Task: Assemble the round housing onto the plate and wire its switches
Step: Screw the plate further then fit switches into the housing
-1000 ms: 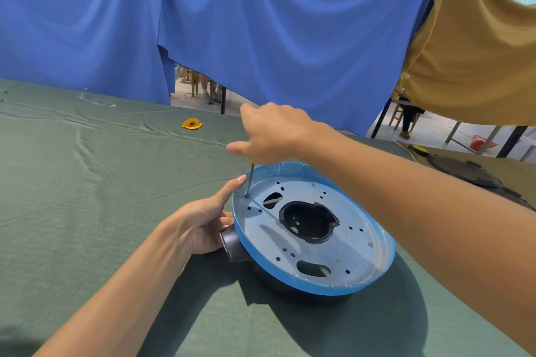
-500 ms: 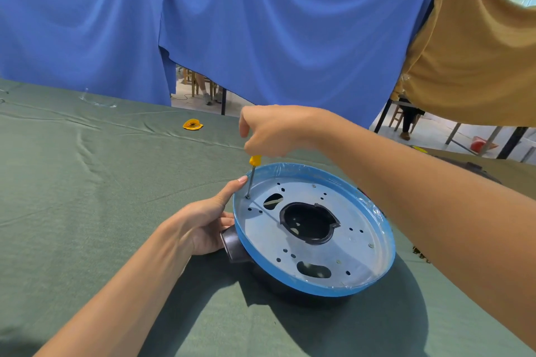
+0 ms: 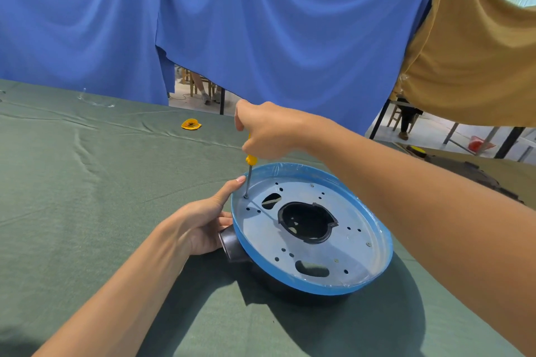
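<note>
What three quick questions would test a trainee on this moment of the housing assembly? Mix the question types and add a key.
1. Multiple choice: what does the right hand grip? A) a yellow-handled screwdriver; B) pliers; C) a loose wire.
2. True or false: the left hand lies flat on the green cloth, well clear of the plate.
3. Fill in: the screwdriver's tip stands on the plate close to the ____ hand's forefinger.

Key: 1 A. 2 False: it holds the housing right at the plate's blue rim. 3 left.
</note>
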`<state>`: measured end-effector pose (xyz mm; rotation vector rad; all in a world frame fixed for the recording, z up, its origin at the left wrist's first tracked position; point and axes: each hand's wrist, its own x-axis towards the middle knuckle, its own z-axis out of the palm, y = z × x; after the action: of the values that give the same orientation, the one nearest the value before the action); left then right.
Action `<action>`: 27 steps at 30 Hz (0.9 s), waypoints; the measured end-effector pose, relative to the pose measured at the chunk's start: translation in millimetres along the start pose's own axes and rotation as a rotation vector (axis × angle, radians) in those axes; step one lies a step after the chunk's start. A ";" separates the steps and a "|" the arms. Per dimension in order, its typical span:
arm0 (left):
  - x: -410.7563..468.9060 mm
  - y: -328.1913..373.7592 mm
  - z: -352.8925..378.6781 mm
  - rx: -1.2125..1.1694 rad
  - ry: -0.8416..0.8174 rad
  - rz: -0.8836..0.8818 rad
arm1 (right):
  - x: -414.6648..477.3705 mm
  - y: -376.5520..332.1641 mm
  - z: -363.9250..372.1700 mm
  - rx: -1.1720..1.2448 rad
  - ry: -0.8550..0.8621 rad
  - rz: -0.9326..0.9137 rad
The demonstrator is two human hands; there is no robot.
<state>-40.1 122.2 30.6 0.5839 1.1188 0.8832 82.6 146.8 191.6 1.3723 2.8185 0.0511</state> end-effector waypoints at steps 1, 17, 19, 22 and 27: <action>-0.3 -0.2 0.0 0.001 -0.004 0.001 | -0.6 0.4 2.3 -0.002 0.056 -0.004; 1.6 -0.5 -2.5 0.006 -0.026 0.004 | 3.5 1.8 14.9 -0.193 0.226 0.051; 1.7 -1.0 -2.6 0.007 -0.030 0.003 | 1.5 -0.5 11.9 -0.242 0.148 0.077; 1.6 -1.6 -3.1 0.002 -0.021 0.005 | 0.3 -3.9 3.9 -0.088 -0.055 0.042; -0.5 -1.1 -2.2 0.005 -0.010 0.014 | -1.9 -7.1 4.9 -0.104 0.162 0.069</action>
<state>-41.9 121.1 29.3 0.6003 1.1100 0.8884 78.3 141.0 186.4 1.5067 2.8467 0.3184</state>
